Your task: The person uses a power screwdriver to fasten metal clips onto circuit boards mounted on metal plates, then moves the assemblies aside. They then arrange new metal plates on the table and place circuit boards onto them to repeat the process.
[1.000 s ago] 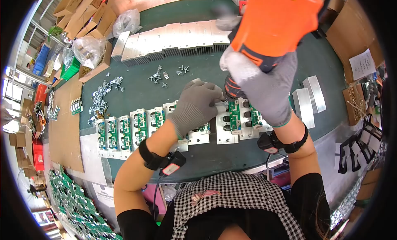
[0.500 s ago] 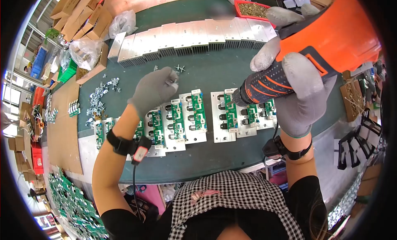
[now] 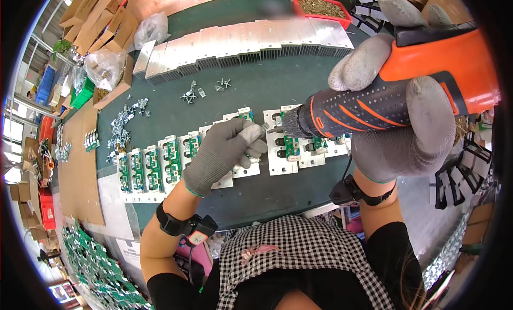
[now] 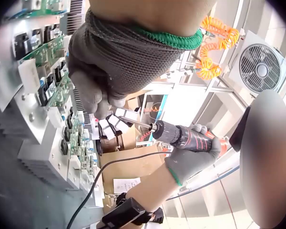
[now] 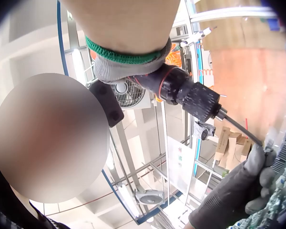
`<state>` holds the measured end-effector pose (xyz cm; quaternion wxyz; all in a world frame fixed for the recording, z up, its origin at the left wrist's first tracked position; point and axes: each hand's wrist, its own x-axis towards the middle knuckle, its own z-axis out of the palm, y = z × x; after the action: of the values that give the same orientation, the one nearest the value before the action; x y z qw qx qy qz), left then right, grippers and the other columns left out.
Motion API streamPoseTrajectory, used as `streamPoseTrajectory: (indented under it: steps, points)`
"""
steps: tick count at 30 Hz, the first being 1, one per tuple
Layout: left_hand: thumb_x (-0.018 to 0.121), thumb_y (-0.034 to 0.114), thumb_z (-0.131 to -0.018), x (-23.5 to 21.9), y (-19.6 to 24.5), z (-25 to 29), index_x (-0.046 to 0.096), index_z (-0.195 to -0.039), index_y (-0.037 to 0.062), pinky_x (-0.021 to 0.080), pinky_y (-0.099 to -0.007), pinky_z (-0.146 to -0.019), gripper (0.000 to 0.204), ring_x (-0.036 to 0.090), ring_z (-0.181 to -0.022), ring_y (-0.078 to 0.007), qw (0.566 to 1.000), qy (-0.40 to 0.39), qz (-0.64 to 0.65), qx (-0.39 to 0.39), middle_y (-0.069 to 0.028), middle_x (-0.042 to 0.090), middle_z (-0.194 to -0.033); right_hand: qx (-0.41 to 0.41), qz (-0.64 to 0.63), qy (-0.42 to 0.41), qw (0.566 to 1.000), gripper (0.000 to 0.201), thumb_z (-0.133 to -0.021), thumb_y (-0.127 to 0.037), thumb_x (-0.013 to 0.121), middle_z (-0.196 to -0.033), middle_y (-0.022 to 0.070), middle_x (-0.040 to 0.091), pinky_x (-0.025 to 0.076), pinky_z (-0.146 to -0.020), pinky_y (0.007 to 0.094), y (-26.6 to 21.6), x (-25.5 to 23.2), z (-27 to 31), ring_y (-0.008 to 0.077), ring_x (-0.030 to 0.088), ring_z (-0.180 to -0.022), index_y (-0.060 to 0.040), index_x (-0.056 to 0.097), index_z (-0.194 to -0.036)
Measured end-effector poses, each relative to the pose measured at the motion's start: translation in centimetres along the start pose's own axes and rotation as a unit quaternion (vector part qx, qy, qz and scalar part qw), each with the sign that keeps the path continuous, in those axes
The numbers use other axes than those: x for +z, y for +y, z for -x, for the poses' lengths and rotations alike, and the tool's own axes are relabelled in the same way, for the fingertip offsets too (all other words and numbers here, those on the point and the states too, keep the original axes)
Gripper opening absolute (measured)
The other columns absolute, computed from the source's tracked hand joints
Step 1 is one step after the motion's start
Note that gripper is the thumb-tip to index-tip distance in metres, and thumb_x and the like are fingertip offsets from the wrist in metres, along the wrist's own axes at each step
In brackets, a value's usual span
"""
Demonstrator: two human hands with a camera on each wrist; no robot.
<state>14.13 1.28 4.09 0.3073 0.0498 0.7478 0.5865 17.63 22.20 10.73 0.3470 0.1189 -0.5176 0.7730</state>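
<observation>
My gloved right hand (image 3: 406, 118) grips an orange and black power screwdriver (image 3: 368, 110), which lies nearly level with its bit pointing left. In the head view my gloved left hand (image 3: 227, 150) pinches a small metal piece (image 3: 264, 127) between thumb and finger, close to the bit tip. The right wrist view shows the bit (image 5: 243, 128) reaching the fingertips of the left hand (image 5: 233, 191). Below are green circuit boards (image 3: 171, 159) on metal heatsinks, in a left row and a right group (image 3: 291, 147).
Bare finned heatsinks (image 3: 235, 42) stand in a row behind. Small metal clips (image 3: 122, 126) lie in a pile at left, with a few more (image 3: 189, 92) mid-table. A red tray (image 3: 323, 9) of small parts is at the back; cardboard boxes (image 3: 99, 21) stand back left.
The left hand has moved from the loose clips rightward and nearer the body, up to the bit. The screwdriver has swung from upright over the boards to nearly level.
</observation>
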Motion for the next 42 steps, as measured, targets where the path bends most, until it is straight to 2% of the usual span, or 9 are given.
streamPoseTrajectory:
  steps: [13, 17, 19, 20, 23, 24, 27, 34, 42]
  points:
    - [0.054, 0.027, -0.100, 2.2, -0.9, 1.6, 0.065, -0.101, -0.0024, 0.050, -0.0216, -0.058, 0.031, 0.062, -0.064, -0.0081, 0.998, 0.044, 0.028, 0.026, -0.0061, 0.070, -0.083, 0.002, 0.061, -0.104, 0.993, 0.048, -0.081, -0.004, 0.051, -0.104, 0.0219, 0.063, 0.055, -0.065, 0.0360, 0.1, 0.6, 0.2, 0.0220, 0.063, -0.071, 0.0057, 0.044, -0.127]
    - [0.055, 0.025, -0.099, 2.9, -1.8, 1.4, 0.067, -0.096, 0.0002, 0.050, -0.0250, -0.055, 0.027, 0.063, -0.060, -0.0117, 0.989, 0.063, -0.118, 0.062, -0.0083, 0.071, -0.080, -0.007, 0.092, -0.146, 0.985, 0.048, -0.080, -0.001, 0.051, -0.105, 0.0217, 0.063, 0.055, -0.064, 0.0355, 0.1, 0.8, 0.2, 0.0215, 0.063, -0.070, 0.0052, 0.044, -0.127]
    - [0.057, 0.024, -0.098, 2.7, -1.4, 1.9, 0.067, -0.093, 0.0018, 0.049, -0.0265, -0.053, 0.025, 0.062, -0.056, -0.0133, 0.957, 0.077, -0.258, 0.111, -0.0104, 0.070, -0.079, -0.024, 0.116, -0.169, 0.979, 0.048, -0.079, 0.001, 0.052, -0.106, 0.0217, 0.063, 0.055, -0.064, 0.0353, 0.4, 0.7, 0.1, 0.0213, 0.064, -0.070, 0.0049, 0.044, -0.127]
    - [0.062, 0.027, -0.093, 2.8, -0.6, 2.3, 0.071, -0.101, 0.0087, 0.051, -0.0353, -0.067, 0.021, 0.064, -0.065, -0.0259, 0.947, 0.111, -0.284, 0.101, -0.0111, 0.070, -0.081, -0.036, 0.130, -0.179, 0.975, 0.048, -0.079, 0.002, 0.052, -0.106, 0.0217, 0.063, 0.056, -0.064, 0.0352, 0.8, 0.5, 0.0, 0.0212, 0.064, -0.070, 0.0048, 0.044, -0.127]
    - [0.067, 0.025, -0.087, 2.0, -1.2, 0.6, 0.072, -0.099, 0.0106, 0.050, -0.0387, -0.080, 0.019, 0.064, -0.083, -0.0261, 0.815, 0.165, -0.458, 0.314, -0.0065, 0.069, -0.089, -0.064, 0.197, -0.213, 0.955, 0.053, -0.078, 0.005, 0.053, -0.111, 0.0220, 0.063, 0.056, -0.063, 0.0345, 1.7, -0.7, 0.2, 0.0206, 0.064, -0.070, 0.0039, 0.041, -0.130]
    - [0.071, 0.024, -0.081, 2.4, -1.5, 0.1, 0.074, -0.096, 0.0134, 0.045, -0.0415, -0.091, 0.019, 0.059, -0.098, -0.0254, 0.820, 0.156, -0.454, 0.313, -0.0026, 0.068, -0.095, -0.076, 0.219, -0.216, 0.948, 0.055, -0.077, 0.006, 0.053, -0.111, 0.0220, 0.063, 0.056, -0.063, 0.0342, 2.1, -1.0, 0.3, 0.0204, 0.065, -0.070, 0.0039, 0.041, -0.130]
    - [0.074, 0.026, -0.078, 3.5, -2.3, -0.7, 0.074, -0.096, 0.0148, 0.043, -0.0415, -0.093, 0.021, 0.059, -0.100, -0.0241, 0.783, 0.150, -0.492, 0.349, -0.0010, 0.068, -0.096, -0.076, 0.221, -0.210, 0.949, 0.055, -0.076, 0.007, 0.053, -0.111, 0.0217, 0.063, 0.056, -0.063, 0.0339, 2.4, -1.2, 0.5, 0.0199, 0.065, -0.069, 0.0047, 0.043, -0.129]
    - [0.077, 0.031, -0.074, 3.9, -3.3, -1.5, 0.076, -0.090, 0.0155, 0.037, -0.0440, -0.098, 0.022, 0.057, -0.099, -0.0234, 0.839, 0.153, -0.434, 0.292, 0.0006, 0.068, -0.091, 0.062, 0.093, -0.108, 0.988, 0.049, -0.068, -0.004, 0.077, -0.096, 0.0059, 0.066, 0.053, -0.078, 0.0318, 1.8, 0.7, 0.7, 0.0172, 0.065, -0.086, -0.0013, 0.057, -0.112]
    - [0.079, 0.031, -0.072, 4.6, -5.1, -2.0, 0.074, -0.079, 0.0124, 0.037, -0.0451, -0.091, 0.021, 0.055, -0.092, -0.0240, 0.844, 0.189, -0.407, 0.293, 0.0005, 0.065, -0.085, 0.082, 0.218, -0.131, 0.964, 0.068, -0.064, -0.010, 0.079, -0.106, 0.0114, 0.063, 0.052, -0.082, 0.0329, 1.9, 1.4, 0.3, 0.0242, 0.065, -0.090, -0.0016, 0.050, -0.124]
